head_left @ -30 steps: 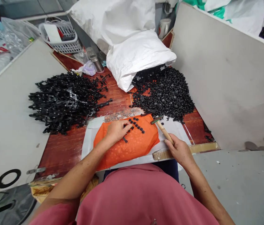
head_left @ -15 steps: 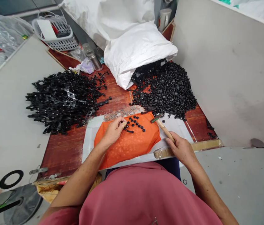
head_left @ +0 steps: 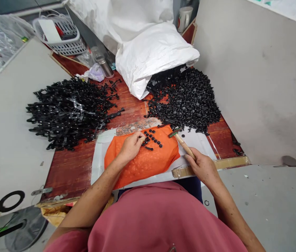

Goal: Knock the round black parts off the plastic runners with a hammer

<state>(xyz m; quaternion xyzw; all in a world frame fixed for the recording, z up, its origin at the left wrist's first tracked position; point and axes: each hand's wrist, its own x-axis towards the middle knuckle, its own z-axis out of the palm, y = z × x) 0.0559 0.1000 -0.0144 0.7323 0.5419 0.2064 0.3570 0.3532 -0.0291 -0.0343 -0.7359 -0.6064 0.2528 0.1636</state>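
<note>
Shifted rightward: slim black strip [head_left: 148, 148].

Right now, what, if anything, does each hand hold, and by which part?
The right hand holds the tool by its handle. The left hand is at black pieces; whether it grips one is unclear.

1. Before you, a cloth [head_left: 142, 166] lies on the table [head_left: 69, 171], discs [head_left: 152, 138] on top.
2. Your left hand [head_left: 132, 147] is at the discs; the hammer [head_left: 186, 147], in your right hand [head_left: 204, 166], reaches the cloth's right edge.
3. Beyond, strips [head_left: 66, 112] lie left, caps [head_left: 190, 101] right.
4. The sack [head_left: 150, 49] lies behind the caps.
</note>
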